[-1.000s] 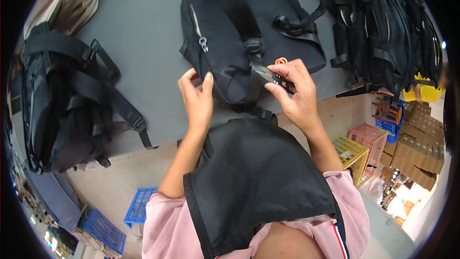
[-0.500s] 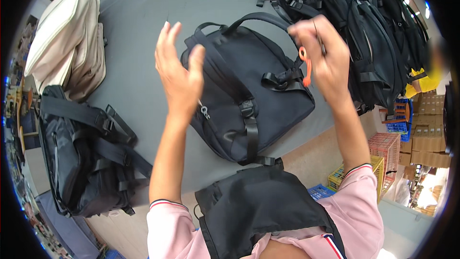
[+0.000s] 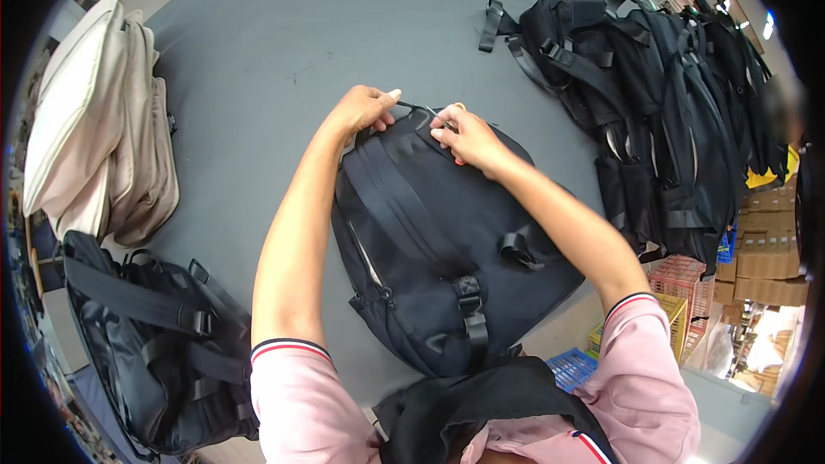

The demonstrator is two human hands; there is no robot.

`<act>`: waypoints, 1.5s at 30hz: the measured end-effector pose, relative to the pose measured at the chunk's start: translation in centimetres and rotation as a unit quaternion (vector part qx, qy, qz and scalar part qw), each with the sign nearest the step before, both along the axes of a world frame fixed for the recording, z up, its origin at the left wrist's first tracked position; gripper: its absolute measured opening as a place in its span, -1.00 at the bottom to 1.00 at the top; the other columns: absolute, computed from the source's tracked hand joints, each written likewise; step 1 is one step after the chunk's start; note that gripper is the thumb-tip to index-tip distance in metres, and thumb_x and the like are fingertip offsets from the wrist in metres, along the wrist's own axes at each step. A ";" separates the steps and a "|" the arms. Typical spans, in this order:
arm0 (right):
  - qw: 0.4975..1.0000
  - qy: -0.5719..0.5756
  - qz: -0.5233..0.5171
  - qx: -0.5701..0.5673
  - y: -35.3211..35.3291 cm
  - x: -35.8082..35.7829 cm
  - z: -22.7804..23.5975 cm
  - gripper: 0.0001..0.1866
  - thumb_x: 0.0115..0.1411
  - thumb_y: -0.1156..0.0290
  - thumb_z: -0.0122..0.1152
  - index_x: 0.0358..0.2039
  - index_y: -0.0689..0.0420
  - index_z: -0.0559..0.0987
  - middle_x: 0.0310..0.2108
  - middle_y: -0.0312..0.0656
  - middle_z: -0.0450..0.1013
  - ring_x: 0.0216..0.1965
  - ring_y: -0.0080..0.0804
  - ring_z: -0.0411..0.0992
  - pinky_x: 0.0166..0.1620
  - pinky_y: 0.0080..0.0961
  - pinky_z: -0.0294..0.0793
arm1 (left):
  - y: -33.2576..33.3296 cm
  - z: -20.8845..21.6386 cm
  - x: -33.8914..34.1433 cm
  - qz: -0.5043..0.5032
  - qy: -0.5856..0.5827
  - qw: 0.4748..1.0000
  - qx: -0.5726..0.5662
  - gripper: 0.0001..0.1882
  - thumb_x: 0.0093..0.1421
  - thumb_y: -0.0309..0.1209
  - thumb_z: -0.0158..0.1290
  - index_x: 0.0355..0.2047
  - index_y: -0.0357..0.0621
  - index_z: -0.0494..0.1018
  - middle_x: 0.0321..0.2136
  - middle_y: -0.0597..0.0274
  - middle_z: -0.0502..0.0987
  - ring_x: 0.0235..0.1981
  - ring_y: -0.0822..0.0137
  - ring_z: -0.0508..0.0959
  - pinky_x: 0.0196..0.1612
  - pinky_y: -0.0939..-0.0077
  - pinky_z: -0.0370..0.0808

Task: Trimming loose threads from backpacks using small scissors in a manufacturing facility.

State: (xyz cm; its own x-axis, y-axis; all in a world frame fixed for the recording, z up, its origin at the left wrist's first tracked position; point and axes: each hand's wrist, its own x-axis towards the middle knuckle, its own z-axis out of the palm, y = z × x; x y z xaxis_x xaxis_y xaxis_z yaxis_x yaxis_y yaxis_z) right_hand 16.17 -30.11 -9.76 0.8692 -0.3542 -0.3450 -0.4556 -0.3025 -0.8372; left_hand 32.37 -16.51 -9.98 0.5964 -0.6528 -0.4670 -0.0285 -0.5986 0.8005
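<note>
Dark apron (image 3: pixel 481 404): worn by the person, at the near edge of the desk (image 3: pixel 284 34); it hangs just short of the backpack's near end.
Black backpack (image 3: pixel 447 249): lies flat on the grey desk, close to the near edge and right of centre, strap side up; its buckled webbing strap (image 3: pixel 468 301) runs toward the person.
Left hand (image 3: pixel 365 109): at the far end of the backpack, fingers closed narrowly on a thin dark loop or cord at the bag's top edge.
Right hand (image 3: pixel 464 133): just beside the left hand, resting on the same far end, fingers curled and pinching the bag's top. Whether a small tool sits in this hand cannot be told.
Position of bag to hands: the backpack lies under and between both forearms; both hands meet at its far end, touching it.
Risk, slip: the pinch on the thin loop looks light; in my judgement a sharp pull could free it from the fingers.
Risk, shift: the bag rests loose on the smooth desk; a pull toward the near edge could drag it against the apron or over the edge.
Risk, snag: the loose side buckle (image 3: pixel 520 249) could catch a sleeve.
Left near corner: another black backpack (image 3: pixel 146 344), well apart.
Left edge: beige bags (image 3: pixel 94 146), stacked.
Far right corner: pile of black backpacks (image 3: pixel 653 112), well apart.
</note>
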 end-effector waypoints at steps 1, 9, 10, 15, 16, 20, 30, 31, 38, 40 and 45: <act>0.999 0.001 -0.048 0.011 0.0 -0.4 -0.3 -0.79 0.17 0.33 0.11 -0.27 0.19 0.41 -0.44 -0.23 0.39 -0.58 -0.57 0.35 -0.58 -0.59 0.33 | -0.5 -0.4 0.0 -0.007 0.078 0.997 -0.006 -0.62 0.17 -0.20 0.05 -0.21 -0.31 0.50 -0.42 0.22 0.57 -0.46 0.49 0.47 -0.35 0.59 0.39; 0.975 -0.043 -0.055 -0.209 0.3 1.5 2.3 -0.71 0.11 0.20 0.15 -0.26 0.12 0.42 -0.31 -0.20 0.39 -0.21 -0.28 0.37 -0.18 -0.28 0.35 | 0.1 -1.3 -0.4 0.095 0.231 0.957 -0.147 -0.83 0.16 -0.32 0.00 -0.35 -0.13 0.50 -0.46 0.35 0.59 -0.53 0.62 0.36 -0.42 0.74 0.23; 0.970 -0.024 -0.032 -0.241 0.1 1.6 2.1 -0.73 0.10 0.22 0.16 -0.29 0.12 0.43 -0.30 -0.21 0.39 -0.21 -0.27 0.38 -0.20 -0.28 0.36 | 0.1 -1.2 -0.6 0.094 0.231 0.957 -0.147 -0.83 0.16 -0.32 0.00 -0.35 -0.13 0.50 -0.46 0.35 0.59 -0.53 0.62 0.36 -0.42 0.74 0.23; 0.958 -0.032 -0.008 -0.285 0.5 1.7 1.1 -0.77 0.06 0.26 0.20 -0.38 0.13 0.45 -0.32 -0.22 0.41 -0.23 -0.26 0.41 -0.25 -0.25 0.37 | 0.4 -1.4 -0.8 0.129 0.275 0.942 -0.145 -0.84 0.18 -0.36 -0.02 -0.36 -0.14 0.52 -0.45 0.35 0.59 -0.52 0.62 0.37 -0.41 0.72 0.24; 0.956 -0.043 -0.009 -0.292 0.7 1.8 0.8 -0.79 0.05 0.28 0.21 -0.37 0.12 0.47 -0.34 -0.25 0.41 -0.27 -0.31 0.42 -0.25 -0.31 0.38 | 0.5 -1.6 -0.8 0.129 0.275 0.942 -0.146 -0.84 0.18 -0.36 -0.02 -0.36 -0.14 0.52 -0.45 0.35 0.59 -0.52 0.62 0.37 -0.41 0.72 0.24; 0.950 -0.050 -0.012 -0.307 1.2 1.8 0.5 -0.81 0.05 0.32 0.21 -0.37 0.11 0.49 -0.37 -0.29 0.41 -0.30 -0.36 0.44 -0.28 -0.37 0.40 | 0.8 -1.8 -0.7 0.135 0.282 0.940 -0.134 -0.82 0.19 -0.35 -0.02 -0.35 -0.17 0.52 -0.46 0.35 0.59 -0.52 0.62 0.38 -0.42 0.72 0.26; 0.963 -0.079 -0.030 -0.257 1.4 1.9 0.2 -0.83 0.02 0.36 0.24 -0.38 0.13 0.51 -0.43 -0.29 0.41 -0.38 -0.42 0.40 -0.28 -0.46 0.38 | 3.7 -1.6 -1.8 0.224 0.330 0.889 -0.225 -0.66 0.22 -0.29 -0.10 -0.20 -0.33 0.49 -0.40 0.15 0.59 -0.45 0.45 0.45 -0.26 0.62 0.41; 0.962 -0.093 -0.039 -0.252 1.3 1.9 0.3 -0.83 0.04 0.35 0.23 -0.39 0.12 0.50 -0.41 -0.30 0.41 -0.36 -0.42 0.42 -0.28 -0.43 0.39 | 4.5 -1.8 -1.8 0.228 0.327 0.889 -0.225 -0.66 0.22 -0.29 -0.10 -0.20 -0.33 0.49 -0.40 0.15 0.59 -0.45 0.45 0.45 -0.26 0.62 0.41; 0.956 -0.200 0.023 -0.214 3.4 2.5 1.7 -0.85 0.04 0.37 0.22 -0.37 0.10 0.49 -0.37 -0.29 0.42 -0.40 -0.34 0.47 -0.34 -0.41 0.41 | 8.0 -2.0 -1.9 0.126 0.370 0.868 -0.306 -0.56 0.15 -0.53 -0.06 0.05 -0.47 0.29 -0.21 0.02 0.56 -0.11 0.30 0.52 0.04 0.48 0.40; 0.934 -0.213 0.086 -0.273 4.4 2.8 2.4 -0.83 0.04 0.36 0.24 -0.36 0.09 0.48 -0.38 -0.27 0.39 -0.40 -0.26 0.47 -0.36 -0.34 0.40 | 8.2 -1.9 -2.4 0.128 0.344 0.877 -0.309 -0.55 0.13 -0.56 -0.01 0.04 -0.48 0.30 -0.19 0.04 0.55 -0.12 0.33 0.52 0.03 0.51 0.41; 0.883 -0.222 0.162 -0.381 5.9 3.1 2.4 -0.82 0.04 0.36 0.24 -0.36 0.08 0.47 -0.39 -0.28 0.37 -0.47 -0.20 0.46 -0.42 -0.23 0.38 | 8.6 -1.7 -3.2 0.146 0.300 0.893 -0.303 -0.51 0.11 -0.59 0.03 0.06 -0.48 0.27 -0.18 0.04 0.54 -0.12 0.35 0.52 0.02 0.55 0.40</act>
